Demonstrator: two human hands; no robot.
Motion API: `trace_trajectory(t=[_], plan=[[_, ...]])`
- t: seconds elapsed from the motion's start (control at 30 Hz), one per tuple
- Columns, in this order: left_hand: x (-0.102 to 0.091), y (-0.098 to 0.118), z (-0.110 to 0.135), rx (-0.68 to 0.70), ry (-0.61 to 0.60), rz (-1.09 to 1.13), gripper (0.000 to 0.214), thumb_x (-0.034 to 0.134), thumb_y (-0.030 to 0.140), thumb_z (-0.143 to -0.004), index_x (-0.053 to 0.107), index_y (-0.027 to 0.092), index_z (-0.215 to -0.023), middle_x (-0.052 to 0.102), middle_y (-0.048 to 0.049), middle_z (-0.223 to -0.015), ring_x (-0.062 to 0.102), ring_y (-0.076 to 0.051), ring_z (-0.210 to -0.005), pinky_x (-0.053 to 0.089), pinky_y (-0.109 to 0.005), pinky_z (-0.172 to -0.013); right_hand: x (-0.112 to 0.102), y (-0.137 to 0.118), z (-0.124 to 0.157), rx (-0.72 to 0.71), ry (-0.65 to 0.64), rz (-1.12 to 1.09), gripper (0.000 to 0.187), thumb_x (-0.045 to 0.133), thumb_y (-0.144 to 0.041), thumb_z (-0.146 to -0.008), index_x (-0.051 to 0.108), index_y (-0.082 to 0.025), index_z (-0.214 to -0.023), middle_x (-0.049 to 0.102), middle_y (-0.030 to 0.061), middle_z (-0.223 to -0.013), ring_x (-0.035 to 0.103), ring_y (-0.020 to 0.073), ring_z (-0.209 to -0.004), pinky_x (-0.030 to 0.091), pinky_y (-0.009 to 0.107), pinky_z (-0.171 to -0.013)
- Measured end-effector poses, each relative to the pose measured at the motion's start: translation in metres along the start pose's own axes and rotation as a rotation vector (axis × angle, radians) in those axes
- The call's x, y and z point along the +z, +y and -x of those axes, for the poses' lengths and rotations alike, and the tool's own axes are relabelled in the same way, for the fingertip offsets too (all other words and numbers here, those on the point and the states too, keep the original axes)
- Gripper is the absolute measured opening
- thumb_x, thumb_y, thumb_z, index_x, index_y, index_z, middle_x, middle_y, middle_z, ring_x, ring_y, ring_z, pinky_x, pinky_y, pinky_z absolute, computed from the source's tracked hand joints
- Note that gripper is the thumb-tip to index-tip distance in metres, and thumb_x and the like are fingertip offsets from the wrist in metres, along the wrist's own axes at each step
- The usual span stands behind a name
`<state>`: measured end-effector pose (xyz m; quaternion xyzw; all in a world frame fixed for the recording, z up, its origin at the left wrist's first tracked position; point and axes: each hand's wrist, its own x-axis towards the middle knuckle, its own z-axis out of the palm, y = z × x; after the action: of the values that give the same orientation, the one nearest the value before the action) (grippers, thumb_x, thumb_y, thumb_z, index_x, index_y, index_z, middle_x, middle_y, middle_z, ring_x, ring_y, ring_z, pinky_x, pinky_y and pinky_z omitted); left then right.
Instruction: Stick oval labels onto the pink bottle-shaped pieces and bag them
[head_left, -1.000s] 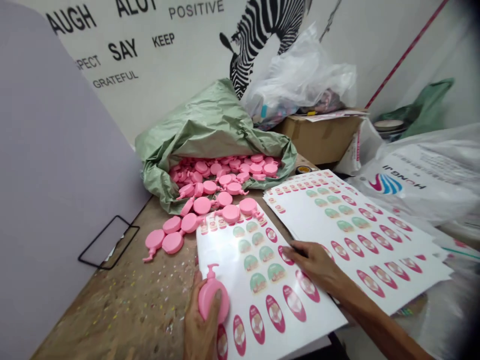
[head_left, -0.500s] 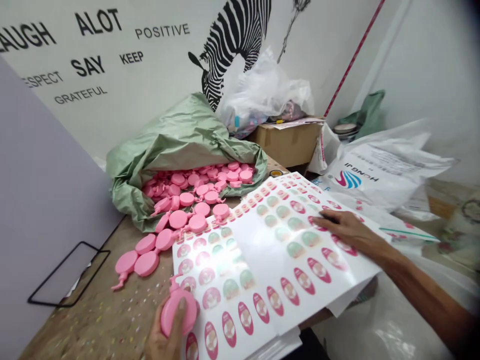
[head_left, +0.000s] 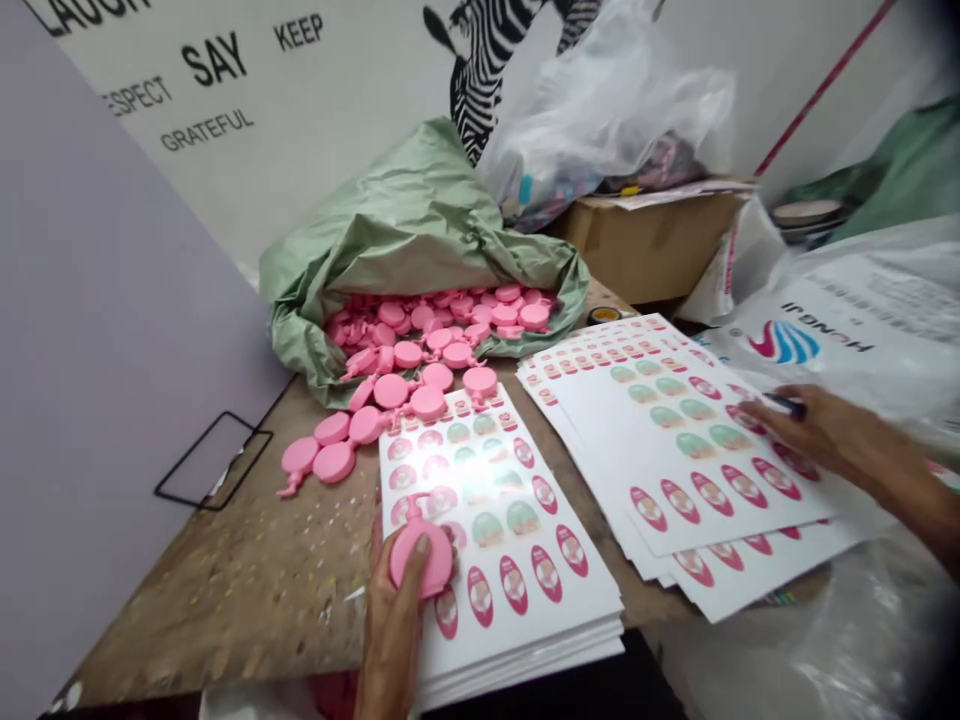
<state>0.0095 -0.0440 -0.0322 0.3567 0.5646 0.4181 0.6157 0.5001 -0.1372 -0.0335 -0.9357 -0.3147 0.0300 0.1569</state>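
My left hand [head_left: 405, 600] is closed around a round pink plastic piece [head_left: 421, 560] with a thin bent tail, thumb across its face. It rests over a neat stack of sticker sheets [head_left: 487, 640], printed with pink ovals and green rounded shapes. On the right, my right hand [head_left: 810, 430] grips a thin dark tool [head_left: 786, 405], its kind not clear. Its fingertips touch the top sheet of a second, fanned pile of sticker sheets [head_left: 600, 420]. Similar pink pieces [head_left: 334, 462] lie just beyond the left stack.
A green sack [head_left: 420, 220] lies open at the back, spilling pink pieces onto the wooden table [head_left: 247, 600]. Behind are a tape roll [head_left: 604, 316] and a cardboard box [head_left: 645, 250] under a clear plastic bag [head_left: 600, 120]. White printed bags [head_left: 885, 320] stand right; a black wire frame [head_left: 214, 460] lies left.
The top sheet has moved right, off the left stack and onto the right pile, with my right hand on it. My left hand still holds the pink piece. The camera view has shifted.
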Motion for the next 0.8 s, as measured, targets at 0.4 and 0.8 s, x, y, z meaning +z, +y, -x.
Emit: trace_trajectory(t=[0.4, 0.8], plan=[[-0.029, 0.031, -0.011, 0.04, 0.087, 0.259, 0.045, 0.072, 0.033, -0.075, 0.058, 0.016, -0.115, 0.073, -0.0101, -0.098, 0.071, -0.022, -0.088, 0.059, -0.03, -0.073, 0.048, -0.219, 0.154, -0.808, -0.193, -0.479, 0.02, 0.04, -0.031, -0.092, 0.057, -0.022, -0.09, 0.068, 0.004, -0.084, 0.061, 0.0186, -0.077, 0.04, 0.036, -0.078], [-0.02, -0.003, 0.013, -0.112, -0.143, 0.216, 0.042, 0.072, 0.039, -0.077, 0.058, 0.014, -0.108, 0.067, -0.0101, -0.098, 0.07, -0.02, -0.075, 0.055, -0.024, -0.056, 0.098, -0.246, 0.217, -1.035, -0.035, -0.252, 0.018, 0.047, -0.026, -0.094, 0.062, -0.017, -0.089, 0.064, 0.0037, -0.077, 0.055, 0.0172, -0.076, 0.029, 0.032, -0.074]])
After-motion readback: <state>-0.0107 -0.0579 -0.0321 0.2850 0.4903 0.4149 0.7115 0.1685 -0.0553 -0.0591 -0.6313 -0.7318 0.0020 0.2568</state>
